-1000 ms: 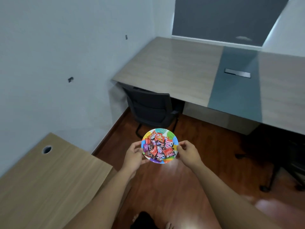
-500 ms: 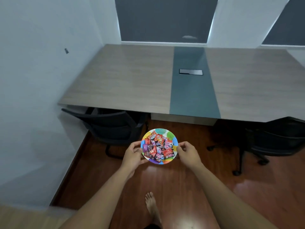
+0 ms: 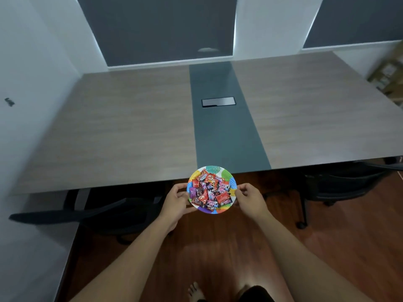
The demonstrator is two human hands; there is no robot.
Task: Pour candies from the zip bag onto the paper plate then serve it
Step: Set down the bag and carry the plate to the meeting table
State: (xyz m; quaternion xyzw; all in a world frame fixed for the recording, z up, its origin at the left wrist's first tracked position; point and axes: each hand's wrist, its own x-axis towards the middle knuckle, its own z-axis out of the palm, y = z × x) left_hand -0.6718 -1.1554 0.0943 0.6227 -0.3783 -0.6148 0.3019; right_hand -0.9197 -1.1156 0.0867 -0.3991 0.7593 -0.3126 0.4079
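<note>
Pour looks done: candies [image 3: 209,191] heaped on the plate [image 3: 226,175], no zip bag in view. Left hand [image 3: 174,200] pinches the rim at 9 o'clock, right hand [image 3: 250,198] at 3 o'clock, fingers curled on the edge. Plate is held in the air at the table's [image 3: 130,131] near edge. Left to do: set it down.

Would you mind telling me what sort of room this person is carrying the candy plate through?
Most likely an office meeting room: a long conference table with a cable hatch in its dark centre strip, black office chairs tucked under it, and blinds-covered windows behind.
</note>
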